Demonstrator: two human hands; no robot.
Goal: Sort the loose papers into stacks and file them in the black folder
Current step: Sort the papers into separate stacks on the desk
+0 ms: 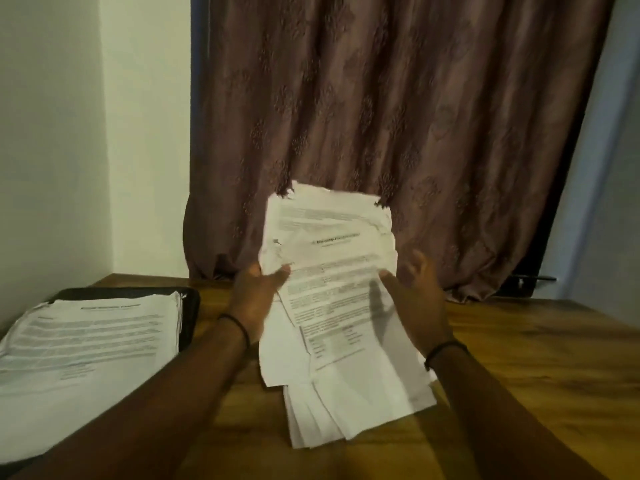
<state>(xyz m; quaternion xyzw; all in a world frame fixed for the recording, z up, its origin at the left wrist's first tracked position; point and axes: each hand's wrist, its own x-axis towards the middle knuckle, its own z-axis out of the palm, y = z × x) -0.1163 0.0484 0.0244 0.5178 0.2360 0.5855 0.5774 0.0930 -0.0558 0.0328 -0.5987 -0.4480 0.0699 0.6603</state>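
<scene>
Light, floppy loose papers [332, 268] hang above the desk [540, 362], the left hand [254, 299] with fingers clamped on their left edge, the right hand [417, 299] with fingers spread apart beside the right edge, the sheets likely to slide unless gripped at both edges.

Left hand [258, 292] grips the loose papers [332, 258] at their left edge, thumb over the front sheet. The bundle is raised and tilted up toward the camera; its lower ends are fanned and uneven, and its top corners ragged. Right hand [414, 292] is at the bundle's right edge, fingers spread and relaxed; contact unclear. Thin black band on each wrist.

Far left: black folder [192, 313] lies on the wooden surface [519, 358] with a printed stack [90, 341] on it, well apart from the held papers. Brown patterned curtain [381, 116] hangs behind.
</scene>
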